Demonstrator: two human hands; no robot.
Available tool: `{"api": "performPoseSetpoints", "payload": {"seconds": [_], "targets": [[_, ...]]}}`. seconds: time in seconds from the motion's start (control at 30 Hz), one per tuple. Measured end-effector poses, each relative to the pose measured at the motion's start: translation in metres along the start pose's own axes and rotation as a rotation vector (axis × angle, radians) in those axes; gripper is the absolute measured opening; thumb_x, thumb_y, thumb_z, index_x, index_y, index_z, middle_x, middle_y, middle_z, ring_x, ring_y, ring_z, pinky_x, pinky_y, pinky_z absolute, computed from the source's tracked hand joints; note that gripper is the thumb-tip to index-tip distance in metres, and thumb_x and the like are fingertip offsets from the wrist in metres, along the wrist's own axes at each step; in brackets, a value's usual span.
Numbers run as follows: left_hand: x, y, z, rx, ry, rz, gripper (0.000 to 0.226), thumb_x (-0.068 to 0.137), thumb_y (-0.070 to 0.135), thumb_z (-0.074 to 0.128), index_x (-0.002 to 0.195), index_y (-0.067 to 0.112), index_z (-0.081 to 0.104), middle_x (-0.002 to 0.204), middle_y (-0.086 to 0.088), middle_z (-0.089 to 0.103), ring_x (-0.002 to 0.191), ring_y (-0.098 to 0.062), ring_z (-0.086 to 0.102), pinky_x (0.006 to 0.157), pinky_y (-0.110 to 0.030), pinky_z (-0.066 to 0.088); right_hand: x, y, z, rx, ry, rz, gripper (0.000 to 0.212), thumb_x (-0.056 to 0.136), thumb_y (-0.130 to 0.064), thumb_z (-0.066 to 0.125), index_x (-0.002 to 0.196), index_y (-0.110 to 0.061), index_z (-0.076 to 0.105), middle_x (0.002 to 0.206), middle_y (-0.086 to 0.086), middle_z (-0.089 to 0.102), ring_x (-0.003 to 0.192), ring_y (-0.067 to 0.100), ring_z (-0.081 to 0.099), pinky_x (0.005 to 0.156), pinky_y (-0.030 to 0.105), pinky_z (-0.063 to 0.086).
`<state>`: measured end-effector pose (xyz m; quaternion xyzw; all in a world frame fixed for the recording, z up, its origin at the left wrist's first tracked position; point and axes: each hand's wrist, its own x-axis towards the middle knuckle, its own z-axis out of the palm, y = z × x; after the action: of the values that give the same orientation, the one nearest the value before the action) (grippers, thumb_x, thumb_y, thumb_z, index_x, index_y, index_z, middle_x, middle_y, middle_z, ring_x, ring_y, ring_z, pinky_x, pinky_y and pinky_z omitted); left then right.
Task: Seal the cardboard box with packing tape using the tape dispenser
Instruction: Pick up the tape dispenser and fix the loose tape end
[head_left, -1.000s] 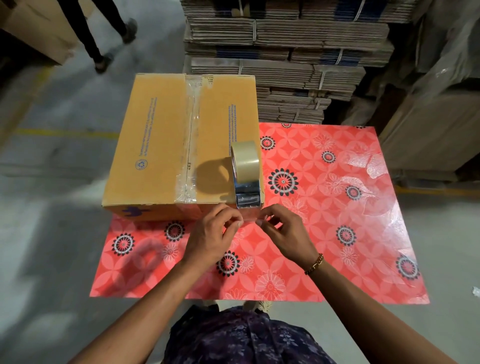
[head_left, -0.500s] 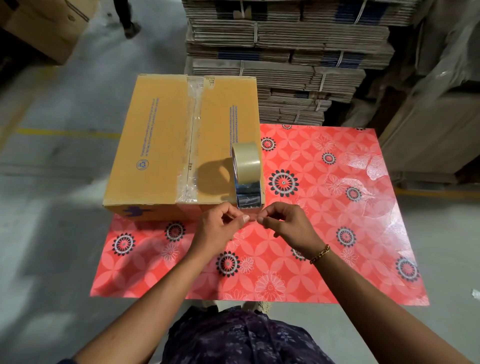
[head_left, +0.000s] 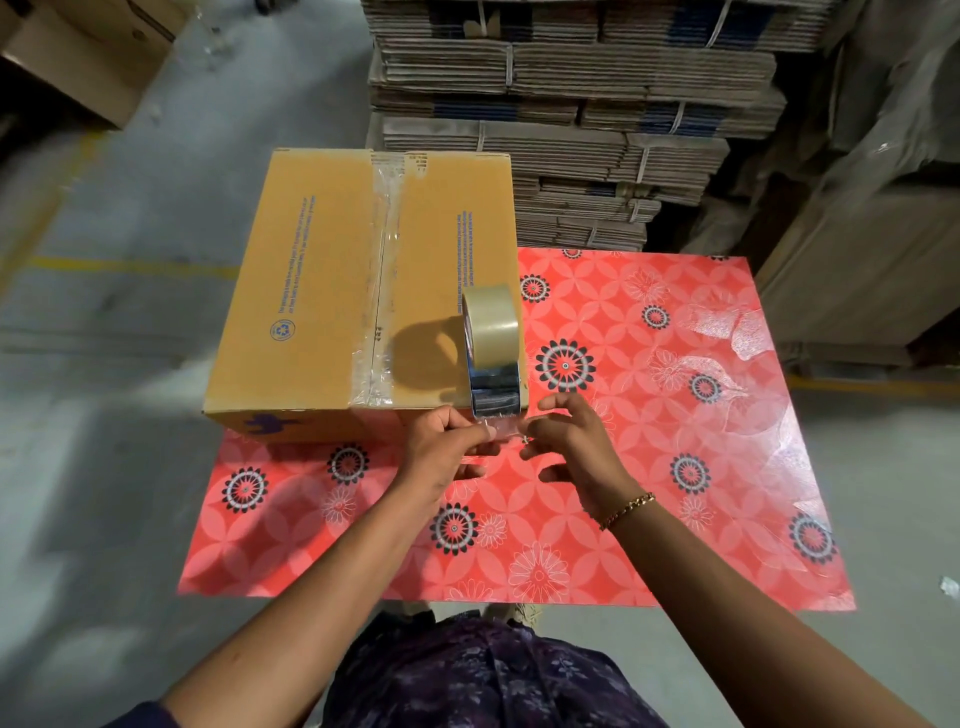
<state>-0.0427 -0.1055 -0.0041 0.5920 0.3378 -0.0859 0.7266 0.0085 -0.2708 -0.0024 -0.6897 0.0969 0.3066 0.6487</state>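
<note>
A closed brown cardboard box (head_left: 311, 291) sits on the left part of a red flowered table (head_left: 675, 467). Clear tape runs along its middle seam. A tape dispenser (head_left: 493, 364) with a roll of clear tape stands on the box's near right corner. Just in front of it, my left hand (head_left: 447, 447) and my right hand (head_left: 571, 447) pinch the loose end of the clear tape (head_left: 501, 431) between thumbs and forefingers, stretched between them at the box's front edge.
Tall stacks of flattened cardboard (head_left: 571, 130) stand right behind the table. More large boxes (head_left: 857, 260) are at the right and a box (head_left: 93, 57) at the far left. Grey concrete floor with yellow lines surrounds the table.
Both hands have risen slightly toward the dispenser and drawn a little apart, with the tape end between them. The person walking at the top left has gone from view.
</note>
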Motion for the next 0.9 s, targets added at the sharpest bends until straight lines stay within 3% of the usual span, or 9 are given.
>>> {"api": "performPoseSetpoints", "payload": {"seconds": [0.07,0.17,0.27,0.37,0.47,0.6,0.73,0.9], "targets": [[0.001,-0.002,-0.001,-0.023,0.003,0.011,0.031,0.083,0.001,0.076,0.078,0.014,0.049,0.08,-0.015,0.076,0.068,-0.024,0.076,0.042,-0.024,0.049,-0.006,0.005,0.002,0.017,0.011,0.045,0.032,0.086,-0.026,0.074,0.11,-0.014,0.057,0.09,0.003,0.073,0.069,0.018,0.067,0.047,0.025,0.045],[0.001,-0.004,-0.003,-0.056,0.0,0.058,0.036,0.084,-0.001,0.076,0.084,0.015,0.044,0.088,-0.018,0.075,0.071,-0.027,0.076,0.043,-0.026,0.051,-0.012,0.016,0.015,-0.001,-0.038,0.066,0.029,0.088,-0.039,0.074,0.097,-0.013,0.065,0.086,0.002,0.073,0.065,0.014,0.065,0.048,0.024,0.045],[0.0,-0.003,0.0,-0.046,-0.014,0.072,0.034,0.084,-0.001,0.076,0.093,0.012,0.046,0.08,-0.011,0.071,0.065,-0.02,0.074,0.044,-0.025,0.051,-0.013,0.019,0.028,0.086,0.026,-0.013,0.019,0.091,-0.03,0.073,0.087,-0.012,0.068,0.074,-0.003,0.073,0.059,0.008,0.061,0.048,0.022,0.044],[0.001,-0.006,0.0,-0.057,-0.012,0.056,0.03,0.084,0.003,0.076,0.099,0.011,0.051,0.085,-0.011,0.074,0.066,-0.017,0.073,0.048,-0.025,0.054,-0.011,0.017,0.03,0.082,0.095,-0.077,0.013,0.089,-0.021,0.075,0.081,-0.012,0.071,0.065,-0.006,0.07,0.058,0.007,0.058,0.049,0.021,0.044],[-0.005,-0.012,0.003,-0.13,0.052,0.005,0.03,0.085,0.019,0.079,0.101,0.013,0.054,0.094,-0.012,0.079,0.078,-0.023,0.076,0.053,-0.027,0.055,-0.011,0.015,0.029,0.111,0.096,-0.053,0.014,0.089,-0.019,0.076,0.076,-0.015,0.071,0.063,-0.004,0.068,0.056,0.007,0.057,0.048,0.021,0.042],[-0.013,-0.02,0.014,-0.174,0.061,-0.074,0.036,0.086,0.04,0.076,0.102,0.008,0.067,0.093,-0.011,0.079,0.079,-0.022,0.074,0.062,-0.03,0.056,-0.013,0.012,0.031,0.182,0.062,0.007,0.021,0.089,-0.02,0.075,0.069,-0.018,0.066,0.063,-0.001,0.064,0.056,0.009,0.056,0.047,0.022,0.04],[-0.011,-0.021,0.025,-0.283,0.078,-0.036,0.02,0.092,0.026,0.071,0.095,0.006,0.071,0.087,-0.015,0.076,0.081,-0.026,0.073,0.067,-0.034,0.063,-0.014,0.013,0.034,0.218,0.059,0.046,0.024,0.088,-0.019,0.075,0.066,-0.02,0.065,0.062,-0.002,0.065,0.056,0.008,0.055,0.047,0.022,0.039],[-0.01,-0.023,0.027,-0.24,0.122,0.008,0.021,0.094,0.022,0.069,0.095,0.002,0.072,0.076,-0.009,0.075,0.071,-0.021,0.071,0.065,-0.03,0.062,-0.011,0.012,0.032,0.201,0.075,0.032,0.021,0.089,-0.019,0.074,0.069,-0.018,0.07,0.066,0.001,0.07,0.056,0.009,0.059,0.045,0.021,0.041]]}}
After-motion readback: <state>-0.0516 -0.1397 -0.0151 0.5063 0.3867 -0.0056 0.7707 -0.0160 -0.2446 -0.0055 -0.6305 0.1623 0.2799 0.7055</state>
